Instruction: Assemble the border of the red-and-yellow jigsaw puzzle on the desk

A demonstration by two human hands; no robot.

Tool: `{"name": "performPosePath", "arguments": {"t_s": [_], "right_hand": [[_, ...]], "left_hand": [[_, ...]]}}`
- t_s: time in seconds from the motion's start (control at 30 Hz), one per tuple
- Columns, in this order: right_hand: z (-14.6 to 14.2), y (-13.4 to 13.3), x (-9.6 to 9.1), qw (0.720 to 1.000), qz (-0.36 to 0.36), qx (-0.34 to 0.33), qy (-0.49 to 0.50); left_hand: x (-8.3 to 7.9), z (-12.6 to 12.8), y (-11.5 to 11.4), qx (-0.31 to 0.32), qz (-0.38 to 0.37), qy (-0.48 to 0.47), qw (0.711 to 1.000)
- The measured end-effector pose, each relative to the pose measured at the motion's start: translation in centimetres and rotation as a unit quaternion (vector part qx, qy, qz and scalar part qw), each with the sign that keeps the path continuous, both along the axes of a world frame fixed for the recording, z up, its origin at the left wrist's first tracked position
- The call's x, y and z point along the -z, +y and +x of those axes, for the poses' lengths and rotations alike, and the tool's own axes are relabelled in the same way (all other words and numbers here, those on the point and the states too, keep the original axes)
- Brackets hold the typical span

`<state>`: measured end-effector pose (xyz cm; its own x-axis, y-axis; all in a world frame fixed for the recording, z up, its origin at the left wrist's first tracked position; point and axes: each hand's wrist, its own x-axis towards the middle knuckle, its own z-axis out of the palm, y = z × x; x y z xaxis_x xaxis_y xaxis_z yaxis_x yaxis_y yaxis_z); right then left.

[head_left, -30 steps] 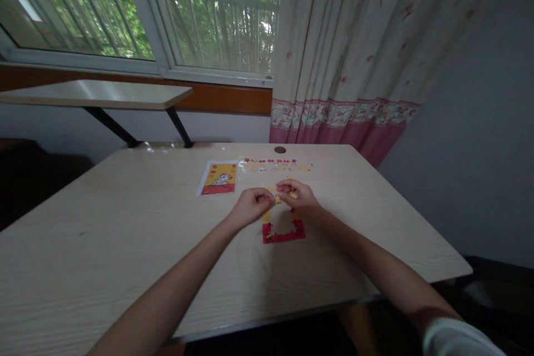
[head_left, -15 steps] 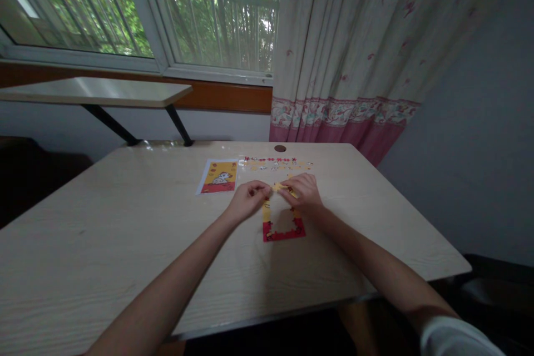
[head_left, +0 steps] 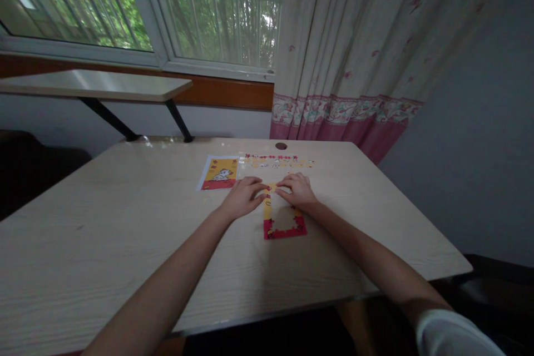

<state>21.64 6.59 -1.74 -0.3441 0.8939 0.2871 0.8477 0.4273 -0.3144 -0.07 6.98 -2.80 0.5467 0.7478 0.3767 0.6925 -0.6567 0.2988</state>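
A partly joined jigsaw puzzle point(head_left: 286, 232) lies in front of me, a border of red and yellow pieces around bare wood. At its top left corner, the index finger and thumb of my left hand point(head_left: 244, 198) grip the puzzle's edge. Between my hands a yellow puzzle piece point(head_left: 272, 186) sits in the top edge. My right hand point(head_left: 299, 191) has thumb and index finger closed at that piece's right end, and hides the border's upper right part. Whether the piece is fully locked in, I cannot tell.
Loose puzzle pieces point(head_left: 281, 163) lie in rows behind my hands. Left of them is a printed picture point(head_left: 221, 174) of a white bird on yellow and red. A raised shelf point(head_left: 95, 84) stands at the table's back left, and a round hole point(head_left: 281, 146) is near the back edge.
The yellow piece has come down from between my fingertips into the puzzle's top edge. My left fingers have spread and shifted to the corner; my right hand has moved slightly left.
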Motion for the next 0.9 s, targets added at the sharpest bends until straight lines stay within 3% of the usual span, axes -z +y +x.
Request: {"name": "performPosePath", "arguments": {"t_s": [0.4,0.7,0.9], "right_hand": [[-0.24,-0.30,0.08,0.998,0.014,-0.061,0.009],[-0.51,-0.54,-0.40,0.993,0.054,-0.079,-0.075],[-0.10,-0.58,-0.61,0.995,0.023,-0.088,-0.048]], "left_hand": [[-0.04,0.00,0.11,0.000,-0.007,-0.005,1.000],[-0.20,0.07,-0.10,-0.004,-0.008,-0.007,1.000],[-0.22,0.08,-0.18,0.001,-0.006,-0.005,1.000]]}}
